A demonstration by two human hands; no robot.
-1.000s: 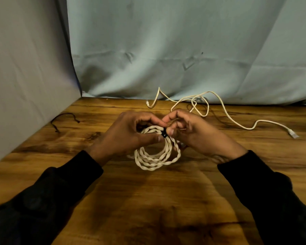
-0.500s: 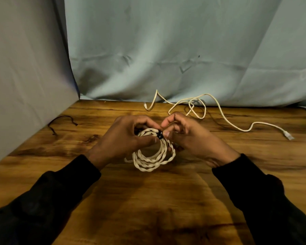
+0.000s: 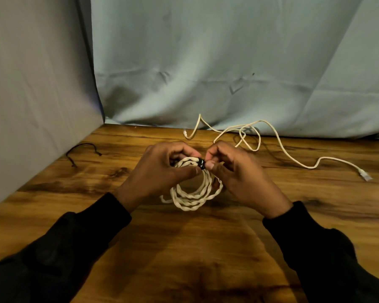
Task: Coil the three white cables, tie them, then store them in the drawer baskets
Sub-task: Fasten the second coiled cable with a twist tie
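Surface: wooden table (image 3: 206,248) with dark grain, grey-blue cloth (image 3: 228,62) hanging behind | Task: I am holding the twisted white coil (image 3: 193,193) at centre; my left hand (image 3: 162,171) is gripping its top, my right hand (image 3: 239,176) is pinching the black tie (image 3: 201,165) | Around: loose white cable (image 3: 282,147) lying at 2 o'clock; black cord (image 3: 83,149) at 10 o'clock

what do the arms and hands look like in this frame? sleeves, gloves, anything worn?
Both hands are bare: no gloves, and no rings, watch or markings show on the left hand or the right hand. Each arm wears a long black sleeve, plain and matte, ending at the wrist: the left sleeve and the right sleeve. No logos or cuff details can be made out.
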